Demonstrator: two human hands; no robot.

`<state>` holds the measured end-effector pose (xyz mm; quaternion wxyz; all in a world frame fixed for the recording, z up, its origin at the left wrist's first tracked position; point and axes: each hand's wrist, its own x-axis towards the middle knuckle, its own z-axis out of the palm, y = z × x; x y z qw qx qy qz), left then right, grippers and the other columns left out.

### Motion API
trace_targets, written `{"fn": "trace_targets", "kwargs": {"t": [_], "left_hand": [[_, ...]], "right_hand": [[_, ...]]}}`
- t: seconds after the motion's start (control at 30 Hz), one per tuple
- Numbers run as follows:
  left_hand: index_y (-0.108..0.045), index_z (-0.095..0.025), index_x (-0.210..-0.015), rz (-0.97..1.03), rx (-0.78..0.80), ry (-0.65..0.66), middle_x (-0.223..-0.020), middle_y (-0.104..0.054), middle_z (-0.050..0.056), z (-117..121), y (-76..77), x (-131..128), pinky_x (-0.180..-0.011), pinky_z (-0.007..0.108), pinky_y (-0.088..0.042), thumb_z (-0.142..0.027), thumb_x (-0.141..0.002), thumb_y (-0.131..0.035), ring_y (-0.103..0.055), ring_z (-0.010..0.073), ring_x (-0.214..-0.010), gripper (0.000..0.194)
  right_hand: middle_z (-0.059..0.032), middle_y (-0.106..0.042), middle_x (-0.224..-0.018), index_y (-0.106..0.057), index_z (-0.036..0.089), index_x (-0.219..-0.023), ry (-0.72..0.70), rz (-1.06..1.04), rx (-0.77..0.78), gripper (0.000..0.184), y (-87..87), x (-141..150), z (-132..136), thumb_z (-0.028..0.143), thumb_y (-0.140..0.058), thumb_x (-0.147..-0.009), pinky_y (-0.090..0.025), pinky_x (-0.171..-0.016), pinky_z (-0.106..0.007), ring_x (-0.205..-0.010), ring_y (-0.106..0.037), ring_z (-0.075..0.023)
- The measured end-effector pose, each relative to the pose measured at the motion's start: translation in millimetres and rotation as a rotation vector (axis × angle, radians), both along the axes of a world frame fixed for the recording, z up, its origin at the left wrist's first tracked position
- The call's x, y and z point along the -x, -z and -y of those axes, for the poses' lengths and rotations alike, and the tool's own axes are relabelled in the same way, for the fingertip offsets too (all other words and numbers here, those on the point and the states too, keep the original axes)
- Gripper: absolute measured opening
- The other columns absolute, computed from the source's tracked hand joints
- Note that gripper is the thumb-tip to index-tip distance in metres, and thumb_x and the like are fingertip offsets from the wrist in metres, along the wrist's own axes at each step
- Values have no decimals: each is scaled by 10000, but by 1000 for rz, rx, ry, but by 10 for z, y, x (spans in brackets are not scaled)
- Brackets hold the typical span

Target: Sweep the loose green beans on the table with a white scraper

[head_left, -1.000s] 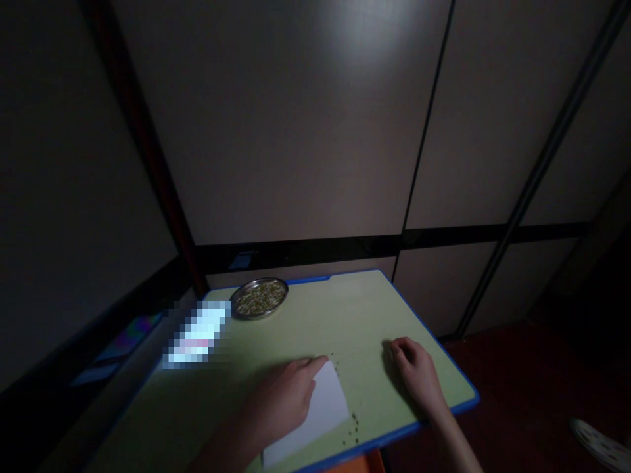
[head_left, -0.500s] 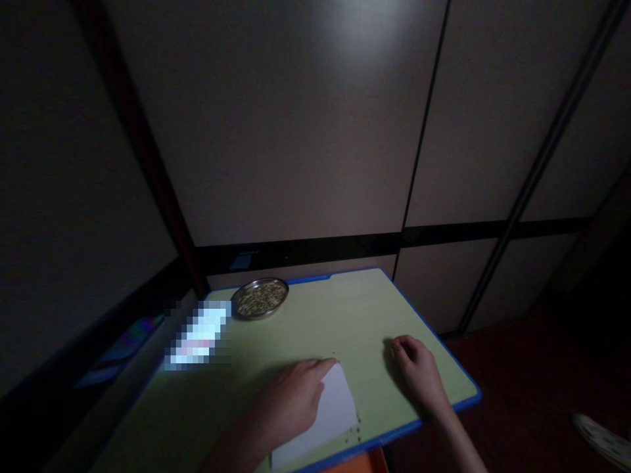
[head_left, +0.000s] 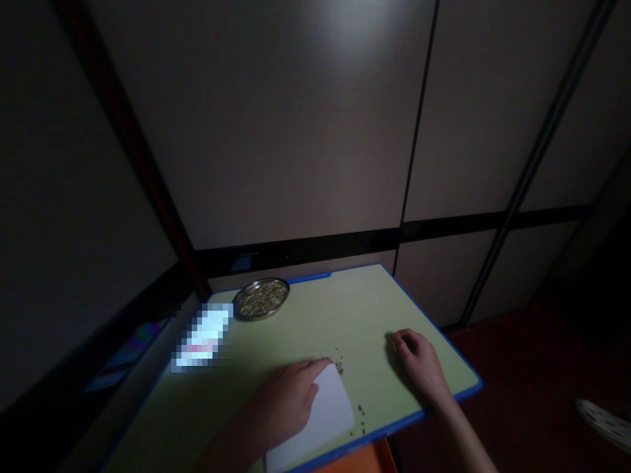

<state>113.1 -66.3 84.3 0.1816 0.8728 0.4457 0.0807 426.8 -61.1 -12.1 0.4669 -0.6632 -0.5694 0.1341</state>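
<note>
the left hand lies over a flat white sheet with straight edges, index finger along its far edge and thumb on its upper face; whether it grips the sheet or only presses on it, i cannot tell. the sheet is at the near edge of a pale green tabletop with a blue rim. small dark round grains lie scattered just beside the sheet's right side, some near the index fingertip. the right hand rests well apart, near the table's right edge, fingers loosely curled toward the thumb; i cannot tell if anything is in it. at the far left corner sits a round shiny metal dish of greenish and pale bits, beside a bright pixelated patch.
</note>
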Motion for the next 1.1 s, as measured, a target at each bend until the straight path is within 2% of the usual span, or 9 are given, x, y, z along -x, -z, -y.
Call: {"fn": "trace_targets", "kwargs": {"t": [0.27,0.47,0.87,1.1], "left_hand": [[-555,-275,-1372,-25,-16,-7,-1359,-619,28,-14,-29,-15,-1072,350,-408,-227,-897,-413,-573,191,-1223,498],[-560,-241,-1368,-32,-45,-68,-1342,-631,55,-78,-55,41,-1052,335,-418,-212,-890,-406,-592,196,-1197,503],[-547,-258,-1386,-14,-10,-44,-1342,-631,46,28,-91,-197,-1057,321,-407,-230,-909,-388,-581,190,-1213,504],[-557,-248,-1371,-50,7,-76,-1330,-637,69,1,-102,-159,-1046,324,-407,-204,-902,-387,-587,199,-1204,501]], "right_hand": [[-109,-729,-887,-696,189,-838,2,17,-3,338,-15,-1,-5,447,-481,-875,-468,-793,-339,-864,-645,-254],[-107,-731,-893,-704,188,-854,-1,21,-10,342,-2,-7,-12,447,-481,-875,-469,-811,-343,-877,-644,-254],[-101,-723,-885,-684,194,-841,-9,14,-8,342,21,2,-23,455,-468,-891,-462,-774,-324,-853,-638,-243],[-101,-726,-874,-693,187,-845,-5,9,-20,361,6,12,-15,467,-468,-886,-467,-765,-323,-842,-642,-243]]}}
